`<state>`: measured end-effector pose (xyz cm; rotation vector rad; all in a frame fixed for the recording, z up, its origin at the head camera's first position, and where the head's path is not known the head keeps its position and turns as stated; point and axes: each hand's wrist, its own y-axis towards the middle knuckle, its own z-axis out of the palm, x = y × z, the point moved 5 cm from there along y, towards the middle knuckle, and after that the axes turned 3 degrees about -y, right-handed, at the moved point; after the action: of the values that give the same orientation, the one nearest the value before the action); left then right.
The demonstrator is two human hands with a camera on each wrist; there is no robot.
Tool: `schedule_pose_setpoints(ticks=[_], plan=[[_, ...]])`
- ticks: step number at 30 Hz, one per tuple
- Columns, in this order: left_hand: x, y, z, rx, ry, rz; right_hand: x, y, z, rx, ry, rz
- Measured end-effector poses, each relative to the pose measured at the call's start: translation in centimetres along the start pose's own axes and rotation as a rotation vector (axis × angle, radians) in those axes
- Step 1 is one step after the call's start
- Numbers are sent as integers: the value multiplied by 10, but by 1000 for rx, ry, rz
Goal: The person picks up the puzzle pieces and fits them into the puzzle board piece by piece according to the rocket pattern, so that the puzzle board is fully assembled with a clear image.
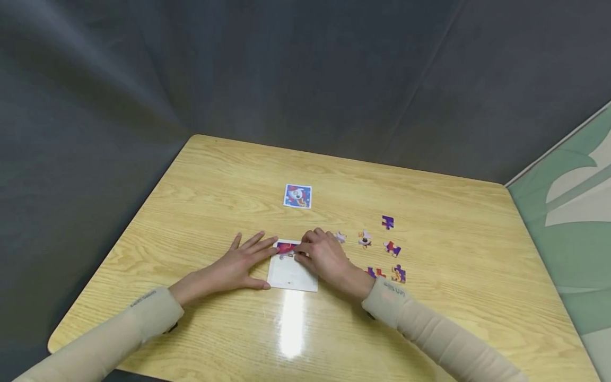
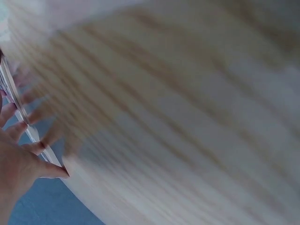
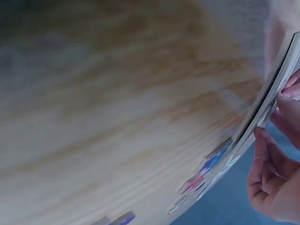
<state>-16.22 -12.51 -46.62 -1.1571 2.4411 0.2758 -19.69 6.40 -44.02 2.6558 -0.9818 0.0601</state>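
Beige sleeves (image 1: 441, 339) cover both forearms; the left hand (image 1: 238, 262) is spread flat, fingers reaching the left edge of the white tray (image 1: 288, 278), which lies between the hands; the right hand (image 1: 329, 260) bends its fingers over the tray's far part; whether they pinch or press a piece cannot be told; purple-and-red puzzle artwork (image 1: 286, 246) occupies the far strip between the fingertips; the near portion is bare; assembly appears early; several loose pieces (image 1: 365, 239) remain unplaced, right of the right hand.
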Motion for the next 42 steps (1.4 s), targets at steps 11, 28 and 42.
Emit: schedule_pose_setpoints(ticks=[11,28,42], plan=[[1,0,-2,-13,-33,-4,0,6,2,-8,6,-18],[1,0,0,7,-41,-21,-3,3,-2,48,25,-36],[2,8,4,3,-6,-6,-191,-90,-56,-140,194,416]])
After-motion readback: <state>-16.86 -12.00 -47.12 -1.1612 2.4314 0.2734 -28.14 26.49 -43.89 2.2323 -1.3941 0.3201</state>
